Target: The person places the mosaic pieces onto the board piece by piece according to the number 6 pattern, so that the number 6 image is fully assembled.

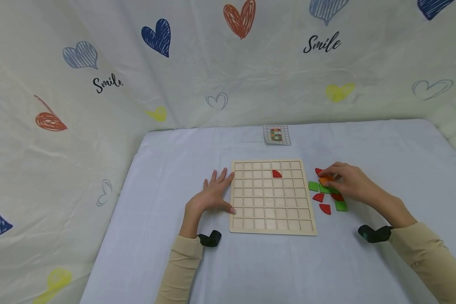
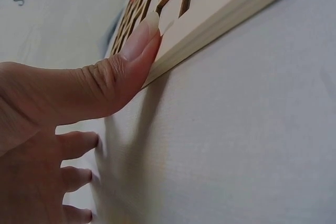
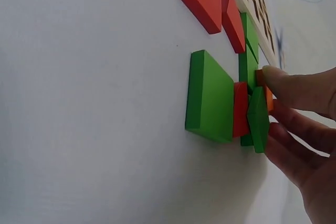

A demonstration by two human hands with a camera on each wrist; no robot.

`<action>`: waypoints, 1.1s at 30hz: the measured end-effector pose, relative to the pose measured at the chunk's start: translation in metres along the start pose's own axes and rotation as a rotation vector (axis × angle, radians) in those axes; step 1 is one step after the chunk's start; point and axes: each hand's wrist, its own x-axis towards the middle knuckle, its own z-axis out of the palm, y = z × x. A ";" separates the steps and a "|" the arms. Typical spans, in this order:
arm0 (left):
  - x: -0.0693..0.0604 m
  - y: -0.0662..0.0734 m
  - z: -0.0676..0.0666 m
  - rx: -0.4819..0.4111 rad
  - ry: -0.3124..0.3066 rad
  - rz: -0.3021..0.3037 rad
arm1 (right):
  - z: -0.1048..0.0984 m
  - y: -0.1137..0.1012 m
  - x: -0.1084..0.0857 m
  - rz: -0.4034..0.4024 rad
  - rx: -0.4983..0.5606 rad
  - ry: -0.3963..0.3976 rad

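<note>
A square wooden grid board (image 1: 273, 228) lies on the white cloth. One red quarter-circle block (image 1: 276, 174) sits in a cell near its top. My left hand (image 1: 212, 195) rests at the board's left edge with fingers spread; in the left wrist view the thumb (image 2: 142, 40) touches the rim. To the right of the board, my right hand (image 1: 351, 181) pinches an orange block (image 1: 325, 180) between thumb and fingers, over a cluster of pieces. In the right wrist view the orange block (image 3: 269, 98) is partly hidden by a tilted green block (image 3: 258, 119).
Loose red quarter-circles (image 1: 325, 209) and green square blocks (image 1: 341, 206) lie right of the board, some overlapping. A small gridded card (image 1: 277, 135) with a coloured pattern lies behind the board. A heart-printed cloth (image 1: 197, 67) hangs beyond the table's back edge.
</note>
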 end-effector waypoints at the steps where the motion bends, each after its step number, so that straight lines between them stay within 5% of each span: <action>1: 0.000 0.000 0.000 -0.001 0.000 0.000 | 0.000 0.001 0.000 0.000 -0.001 -0.006; 16: -0.001 0.005 -0.002 -0.003 0.005 -0.001 | 0.005 0.004 0.005 0.091 -0.002 -0.023; 33: -0.001 0.002 0.000 0.006 0.005 -0.003 | 0.003 0.004 0.001 0.066 0.052 0.101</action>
